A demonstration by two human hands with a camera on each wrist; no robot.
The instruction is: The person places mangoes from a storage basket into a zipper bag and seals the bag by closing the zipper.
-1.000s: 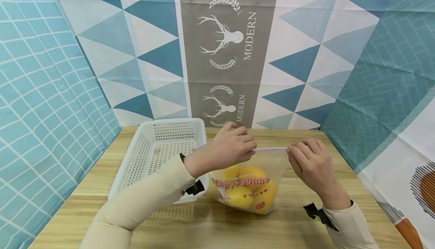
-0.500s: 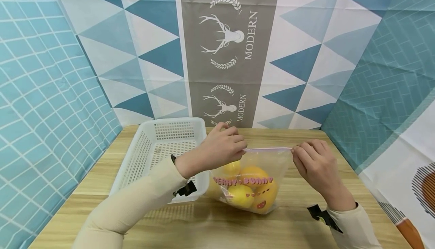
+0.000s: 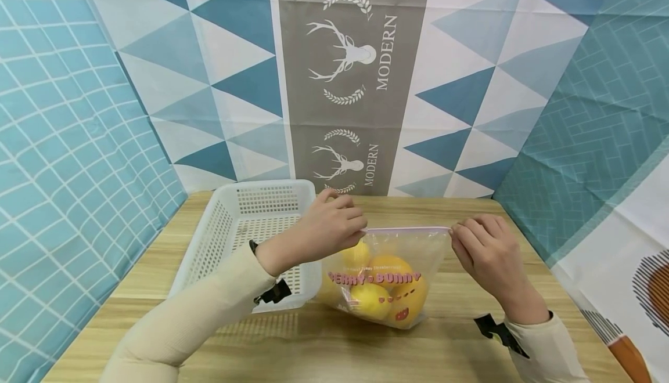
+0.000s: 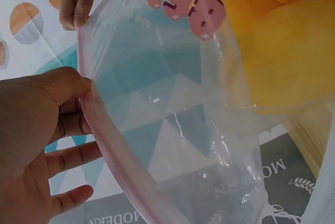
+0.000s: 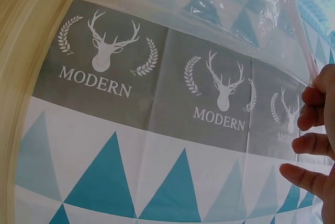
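A clear zip bag [image 3: 376, 255] printed "Berry Bunny" stands on the table with several yellow and orange fruits [image 3: 394, 270] inside. Its pink zip strip [image 3: 407, 230] runs along the top edge. My left hand [image 3: 329, 226] pinches this strip between thumb and index finger, near the bag's left part; in the left wrist view the other fingers are spread out behind. At the right end of the strip, my right hand [image 3: 486, 255] pinches the corner of the bag. The top edge is stretched straight between both hands.
A white perforated plastic basket [image 3: 235, 238] stands on the left of the wooden table [image 3: 292, 348], behind my left forearm and beside the bag. Patterned cloths [image 3: 345, 81] hang at the back and both sides.
My left hand has slid leftward along the zip strip, showing more of it. The right hand has shifted slightly right and keeps its pinch on the corner.
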